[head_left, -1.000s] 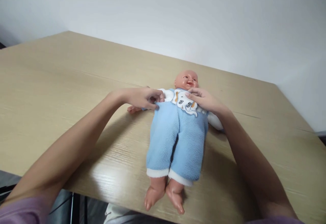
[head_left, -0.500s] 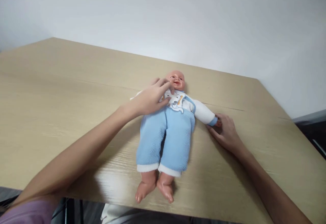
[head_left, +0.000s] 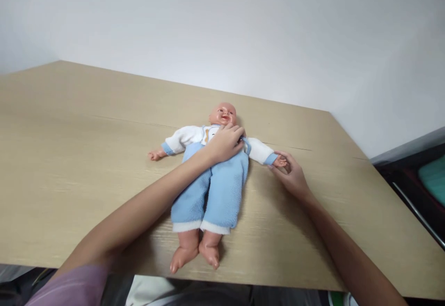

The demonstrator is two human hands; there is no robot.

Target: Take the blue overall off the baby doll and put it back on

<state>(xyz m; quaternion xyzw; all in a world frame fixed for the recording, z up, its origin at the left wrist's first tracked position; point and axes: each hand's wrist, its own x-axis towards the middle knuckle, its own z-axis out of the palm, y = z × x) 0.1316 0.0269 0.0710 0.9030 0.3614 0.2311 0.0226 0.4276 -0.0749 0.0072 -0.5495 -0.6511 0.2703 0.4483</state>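
A bald baby doll (head_left: 223, 112) lies on its back on the table, dressed in light blue fleece overalls (head_left: 222, 194) with a white cartoon bib and white sleeves. Its bare feet point toward me. My left hand (head_left: 226, 143) lies over the chest, covering most of the bib, with thumb and curled fingers closed at the overalls' edge near the right-side strap. On the right, my right hand (head_left: 292, 174) has thumb and fingers around the blue cuff (head_left: 270, 158) of the stretched-out sleeve, by the doll's small hand. The other sleeve (head_left: 184, 137) stretches out to the left.
The light wooden table (head_left: 86, 167) has a thin seam across it and a near edge just below the doll's feet. A pale wall (head_left: 191, 28) stands behind it. Dark furniture with a green surface (head_left: 433, 176) is at the right.
My left hand has moved right across the chest and down onto the bib, uncovering the left sleeve. My right hand stays at the cuff. The view has shifted to the right.
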